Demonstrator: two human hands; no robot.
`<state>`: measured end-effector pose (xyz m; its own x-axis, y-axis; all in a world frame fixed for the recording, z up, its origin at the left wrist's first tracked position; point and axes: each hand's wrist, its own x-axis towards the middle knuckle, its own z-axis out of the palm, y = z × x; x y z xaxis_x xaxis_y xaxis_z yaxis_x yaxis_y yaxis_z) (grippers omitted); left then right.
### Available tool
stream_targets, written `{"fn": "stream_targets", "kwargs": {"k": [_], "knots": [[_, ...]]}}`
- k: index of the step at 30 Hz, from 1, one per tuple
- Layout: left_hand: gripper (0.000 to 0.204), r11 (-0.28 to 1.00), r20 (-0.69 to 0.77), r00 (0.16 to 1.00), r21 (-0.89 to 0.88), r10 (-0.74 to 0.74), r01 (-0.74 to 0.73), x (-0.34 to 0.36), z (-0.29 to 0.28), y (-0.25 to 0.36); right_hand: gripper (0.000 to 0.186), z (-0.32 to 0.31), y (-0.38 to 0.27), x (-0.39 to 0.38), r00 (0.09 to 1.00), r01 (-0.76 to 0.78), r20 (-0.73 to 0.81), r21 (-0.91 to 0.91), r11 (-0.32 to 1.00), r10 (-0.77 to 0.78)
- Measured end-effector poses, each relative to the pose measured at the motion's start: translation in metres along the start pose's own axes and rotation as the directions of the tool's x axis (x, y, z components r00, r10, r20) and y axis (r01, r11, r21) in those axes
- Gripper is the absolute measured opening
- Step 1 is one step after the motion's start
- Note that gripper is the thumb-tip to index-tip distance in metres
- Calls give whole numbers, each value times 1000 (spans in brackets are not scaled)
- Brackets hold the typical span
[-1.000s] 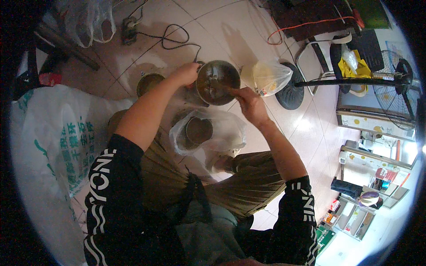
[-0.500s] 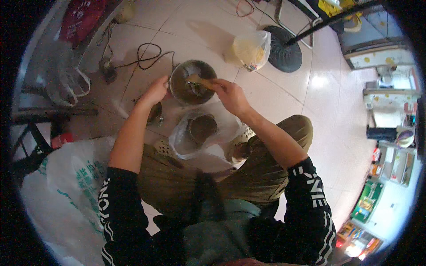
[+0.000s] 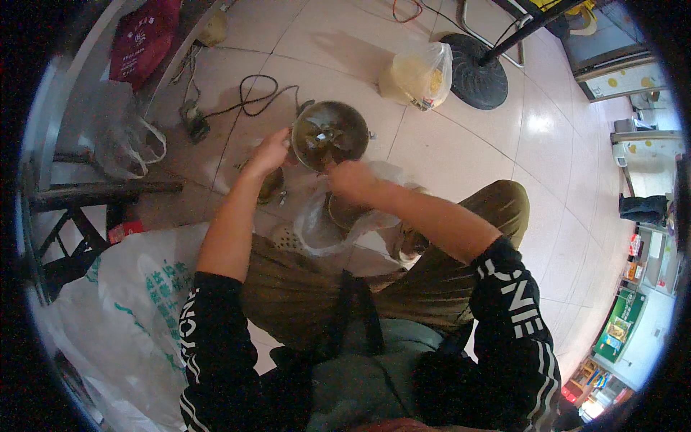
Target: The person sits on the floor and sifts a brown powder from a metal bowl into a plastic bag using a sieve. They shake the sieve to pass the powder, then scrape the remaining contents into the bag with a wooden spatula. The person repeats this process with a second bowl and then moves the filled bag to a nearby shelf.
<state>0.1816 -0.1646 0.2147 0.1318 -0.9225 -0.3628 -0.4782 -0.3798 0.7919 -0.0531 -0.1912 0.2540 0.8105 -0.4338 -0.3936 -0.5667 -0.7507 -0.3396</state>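
A round metal grinder bowl (image 3: 349,147), with a shiny blade-like piece at its middle, stands on the floor in front of me. A dark cord runs from its far side. My left hand (image 3: 272,153) is closed on the bowl's left side, gripping what looks like its handle. Over the near rim is my right hand (image 3: 350,181), slightly blurred, closed on a tan tool (image 3: 330,161) that reaches into the bowl. The tool's kind is unclear. Below the bowl, a clear plastic bag (image 3: 317,234) lines or surrounds a brownish round container (image 3: 344,214), partly hidden by my right hand and forearm.
Beside my left forearm lies a small round metal piece (image 3: 271,189). A bag of yellowish contents (image 3: 417,78) stands near a black round stand base (image 3: 477,75). The looped cord (image 3: 252,111) lies on the tiles. A large white bag (image 3: 137,288) is at my left.
My right hand has moved from the bowl's right side to its near rim, bringing the tool along. The bowl appears tilted differently, showing more of its inside. The whole view has shifted slightly.
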Motion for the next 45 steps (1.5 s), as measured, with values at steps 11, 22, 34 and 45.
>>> {"fn": "stream_targets", "kwargs": {"k": [11,22,34,45], "knots": [[30,986,-22,1000,-168,-23,19,-3,6,12,32,24,-1,12,995,-6,-104,51,999,11],[38,964,-67,993,254,101,-81,23,10,-15,71,20,7,-67,977,-114,-187,-70,991,99],[29,891,38,995,444,92,-100,-15,0,36,80,23,-15,-71,950,-241,-201,19,970,240],[35,883,169,985,460,20,-97,5,5,-2,65,25,-10,-99,886,-54,-208,842,537,415]]}}
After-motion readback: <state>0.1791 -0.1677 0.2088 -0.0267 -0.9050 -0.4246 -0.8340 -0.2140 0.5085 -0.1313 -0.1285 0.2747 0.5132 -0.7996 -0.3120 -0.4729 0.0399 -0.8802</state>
